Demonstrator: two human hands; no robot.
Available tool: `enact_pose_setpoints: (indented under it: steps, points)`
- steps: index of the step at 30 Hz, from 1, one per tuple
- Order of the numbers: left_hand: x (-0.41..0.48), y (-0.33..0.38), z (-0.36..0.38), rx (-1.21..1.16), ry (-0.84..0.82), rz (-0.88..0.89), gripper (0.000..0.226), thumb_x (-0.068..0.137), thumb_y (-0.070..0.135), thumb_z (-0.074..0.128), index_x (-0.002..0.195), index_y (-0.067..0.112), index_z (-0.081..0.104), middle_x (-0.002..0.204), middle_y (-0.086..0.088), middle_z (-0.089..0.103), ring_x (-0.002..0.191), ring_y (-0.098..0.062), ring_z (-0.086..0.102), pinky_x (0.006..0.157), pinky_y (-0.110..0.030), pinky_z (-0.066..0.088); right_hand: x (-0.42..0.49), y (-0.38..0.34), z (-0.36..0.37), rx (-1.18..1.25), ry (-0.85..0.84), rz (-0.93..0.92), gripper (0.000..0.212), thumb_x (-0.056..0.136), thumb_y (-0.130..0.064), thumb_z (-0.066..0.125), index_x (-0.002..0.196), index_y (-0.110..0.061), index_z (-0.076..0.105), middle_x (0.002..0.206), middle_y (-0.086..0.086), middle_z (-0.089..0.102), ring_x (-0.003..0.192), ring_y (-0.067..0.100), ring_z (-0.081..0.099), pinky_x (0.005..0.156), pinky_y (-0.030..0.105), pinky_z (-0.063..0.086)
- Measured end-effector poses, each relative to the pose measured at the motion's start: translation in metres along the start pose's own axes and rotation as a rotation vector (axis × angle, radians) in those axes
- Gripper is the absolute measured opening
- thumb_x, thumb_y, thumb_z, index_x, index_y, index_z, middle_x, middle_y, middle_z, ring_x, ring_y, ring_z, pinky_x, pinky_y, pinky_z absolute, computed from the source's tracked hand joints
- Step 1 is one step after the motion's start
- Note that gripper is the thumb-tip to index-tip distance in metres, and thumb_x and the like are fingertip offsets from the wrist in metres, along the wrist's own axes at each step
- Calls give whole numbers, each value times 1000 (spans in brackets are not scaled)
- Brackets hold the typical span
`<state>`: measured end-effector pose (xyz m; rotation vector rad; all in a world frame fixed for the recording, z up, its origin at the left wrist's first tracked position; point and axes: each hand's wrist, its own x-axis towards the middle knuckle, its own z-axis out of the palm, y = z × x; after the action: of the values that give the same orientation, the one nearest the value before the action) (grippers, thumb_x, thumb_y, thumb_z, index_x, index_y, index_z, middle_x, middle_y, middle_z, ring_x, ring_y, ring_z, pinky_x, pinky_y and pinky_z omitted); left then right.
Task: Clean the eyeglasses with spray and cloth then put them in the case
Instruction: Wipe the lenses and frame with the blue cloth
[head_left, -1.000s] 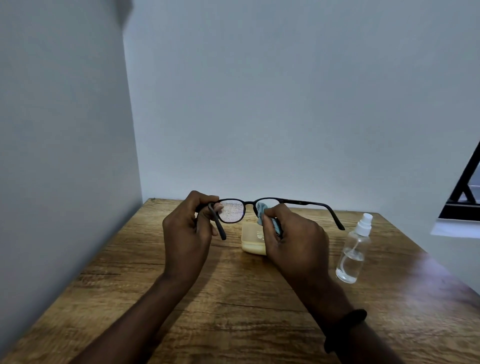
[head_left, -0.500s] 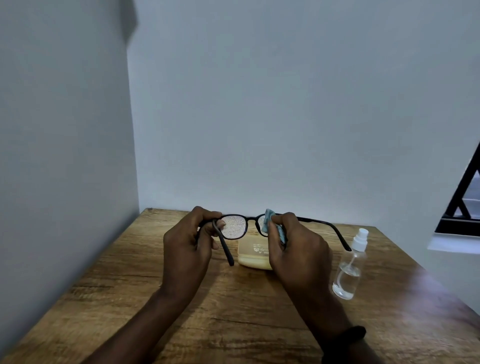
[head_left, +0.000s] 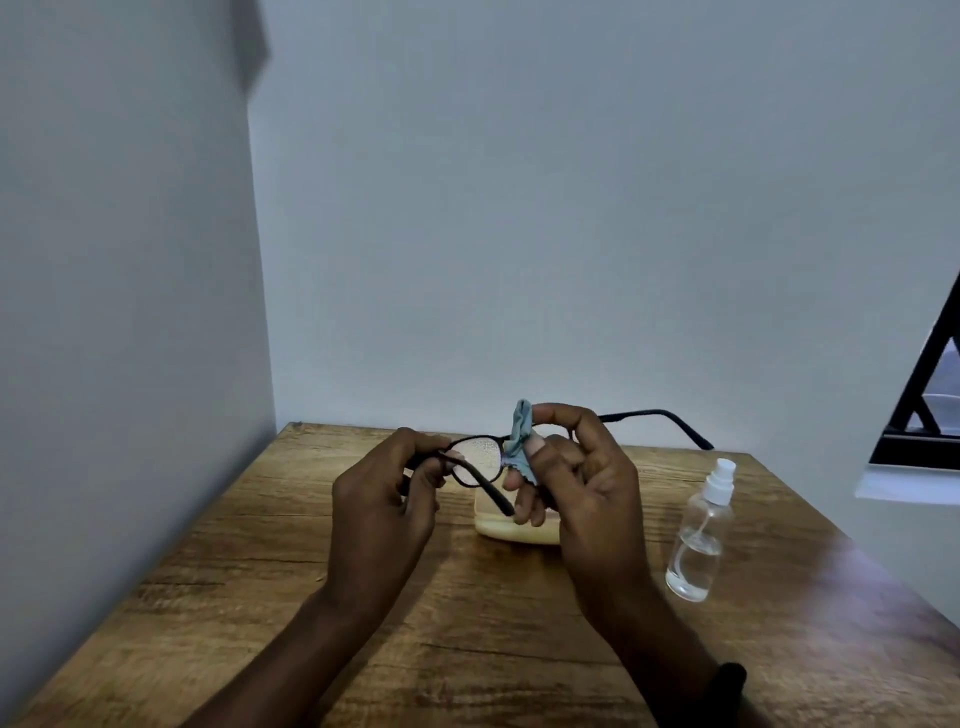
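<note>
L hand (head_left: 382, 499) is curled round the L hinge end of the black-framed eyeglasses (head_left: 480, 453), thumb and fingers pinching the frame, w/ the near temple arm slanting down toward the camera. The glasses are held up off the wooden table (head_left: 260, 571), just above the case. The L lens is speckled w/ spray droplets, same as a sec ago, so it hasn't been wiped yet. Next over, the small blue-grey cloth (head_left: 519, 436) is bunched at the bridge side of the R lens, and its corner now pokes up above the frame, where before it sat lower against the lens. R hand (head_left: 587, 499) pinches that cloth btwn thumb and forefinger; vs a sec ago the wrist has rolled so the thumb faces the camera, and the R lens itself is hidden behind the fingers. That reads as a rubbing stroke in progress on the R lens, so roughly mid-task. The pale yellow case (head_left: 511, 530) lies on the table below the hands; can't tell if it's open. The far temple arm sticks out to the R. The clear spray bottle (head_left: 698, 540) stands upright, apart from both hands.
</note>
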<state>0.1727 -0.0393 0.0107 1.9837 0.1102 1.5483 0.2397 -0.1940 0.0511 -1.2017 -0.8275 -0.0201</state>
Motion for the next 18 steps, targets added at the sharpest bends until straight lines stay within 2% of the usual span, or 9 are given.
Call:
enact_pose_setpoints:
  steps: [2,4,6,9,12,16,17,18]
  points:
    - [-3,3,3,24,-35,54,20,89,-6,72,97,13,74,87,12,74,73,3,69,57,-23,57,-2,0,3,18,-15,32,16,101,-8,54,112,-15,64,70,13,71,48,18,54,50,32,42]
    - [-7,6,5,21,-59,98,10,93,8,69,99,14,74,89,16,71,75,12,64,60,-16,55,-4,5,4,17,-42,22,18,101,-6,54,112,-13,66,71,12,71,50,15,57,49,27,44]
    - [-8,10,4,19,-73,113,16,93,22,61,100,14,74,90,18,69,74,16,62,61,-8,51,-8,10,5,22,-111,-13,17,101,-5,55,113,-7,68,72,11,69,52,10,59,48,21,44]
    - [-4,11,-2,40,-77,141,19,93,23,59,98,11,74,88,17,68,72,10,62,62,-8,51,-8,8,3,15,-207,2,29,92,-11,58,117,-1,69,76,9,70,54,8,59,49,17,44]
    - [0,9,-6,65,-40,145,12,92,15,62,93,10,73,85,16,66,74,5,64,65,-6,50,-7,4,3,-37,-328,24,43,86,-6,58,128,-5,64,83,3,73,53,14,58,51,20,47]
    - [0,12,-6,78,-46,190,16,91,18,61,88,8,72,84,16,63,79,8,61,68,-7,50,-7,9,3,-86,-355,-27,32,95,2,60,125,-10,62,85,10,76,51,36,58,51,31,50]
    - [-1,12,-6,79,-52,204,16,91,19,61,88,8,72,82,15,64,78,6,62,67,-7,49,-7,10,3,-102,-341,-37,28,96,2,61,121,-11,63,84,10,76,52,35,60,51,31,50]
    - [-1,12,-5,85,-56,218,16,91,19,62,88,7,73,82,12,67,77,2,63,67,-8,49,-6,11,3,-136,-322,-50,25,95,1,62,116,-12,63,81,8,76,54,27,64,52,30,50]
